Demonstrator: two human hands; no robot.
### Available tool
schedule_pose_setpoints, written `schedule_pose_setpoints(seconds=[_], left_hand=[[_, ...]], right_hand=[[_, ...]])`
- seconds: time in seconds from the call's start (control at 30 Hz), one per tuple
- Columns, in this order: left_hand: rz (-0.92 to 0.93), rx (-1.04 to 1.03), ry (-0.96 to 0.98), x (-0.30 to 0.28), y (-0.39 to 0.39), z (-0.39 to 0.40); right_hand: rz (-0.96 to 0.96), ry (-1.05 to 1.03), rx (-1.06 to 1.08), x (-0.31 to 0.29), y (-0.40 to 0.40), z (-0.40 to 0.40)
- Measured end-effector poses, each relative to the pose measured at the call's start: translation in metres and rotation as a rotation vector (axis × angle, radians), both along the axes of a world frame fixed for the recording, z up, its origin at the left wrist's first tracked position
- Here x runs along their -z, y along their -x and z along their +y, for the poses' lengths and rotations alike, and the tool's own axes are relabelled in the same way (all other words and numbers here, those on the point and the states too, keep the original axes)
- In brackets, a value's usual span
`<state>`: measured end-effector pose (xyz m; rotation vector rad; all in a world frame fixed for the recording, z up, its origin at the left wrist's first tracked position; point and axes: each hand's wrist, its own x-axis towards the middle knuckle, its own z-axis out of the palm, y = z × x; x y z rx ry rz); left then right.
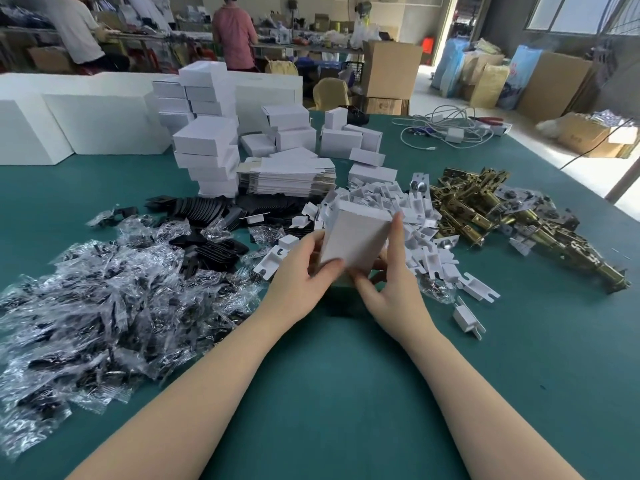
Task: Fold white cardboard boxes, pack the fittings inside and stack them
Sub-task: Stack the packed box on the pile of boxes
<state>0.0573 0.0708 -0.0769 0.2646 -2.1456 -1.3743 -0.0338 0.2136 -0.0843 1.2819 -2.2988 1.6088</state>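
A small white cardboard box (356, 237) stands tilted above the green table (329, 393), its open end facing away from me. My left hand (298, 275) grips its lower left side, thumb on the near face. My right hand (391, 282) holds the right side, with the index finger up along the right edge and the thumb at the bottom corner. Behind it lie a stack of flat box blanks (287, 178) and a stack of folded white boxes (207, 157). A pile of brass latch fittings (502, 216) lies to the right.
Bagged black parts (104, 306) cover the left of the table. Small white plastic pieces (391, 209) are heaped behind the box, and black plates (204, 216) lie left of them. Cables (450, 129) lie far right. Two people stand at a bench in the back.
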Motion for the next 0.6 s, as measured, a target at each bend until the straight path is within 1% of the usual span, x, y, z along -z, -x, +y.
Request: schedule_pose_setpoints(seconds=[0.07,0.1,0.2,0.23,0.27,0.33,0.4,0.43,0.5,0.57,0.6], left_hand=[[0.086,0.035,-0.256,-0.016,-0.001,-0.001],[0.130,0.012,-0.369,-0.029,0.000,-0.007],[0.302,-0.133,-0.641,-0.086,0.011,-0.054],[0.348,-0.218,-0.655,-0.109,0.016,-0.077],[0.364,-0.323,-0.618,-0.132,0.021,-0.100],[0.278,-0.550,-0.500,-0.168,0.031,-0.147],[0.152,-0.695,-0.450,-0.189,0.035,-0.189],[0.104,-0.708,-0.480,-0.193,0.035,-0.207],[-0.016,-0.668,-0.541,-0.194,0.031,-0.236],[-0.190,-0.644,-0.448,-0.185,0.027,-0.250],[-0.233,-0.652,-0.379,-0.178,0.027,-0.254]], right_hand=[[-0.040,0.076,0.035,0.000,-0.005,-0.002],[-0.052,0.066,0.040,0.001,-0.006,-0.002],[-0.059,-0.120,0.017,0.004,-0.005,-0.004],[-0.066,-0.164,0.012,0.005,-0.003,-0.005],[-0.073,-0.187,0.015,0.006,-0.001,-0.006],[-0.085,-0.208,0.030,0.005,0.002,-0.008],[-0.079,-0.240,0.030,0.004,0.003,-0.011],[-0.067,-0.263,0.031,0.003,0.002,-0.012],[-0.049,-0.299,0.035,0.003,0.003,-0.013],[-0.053,-0.316,0.037,0.002,0.003,-0.014],[-0.052,-0.321,0.038,0.002,0.004,-0.015]])
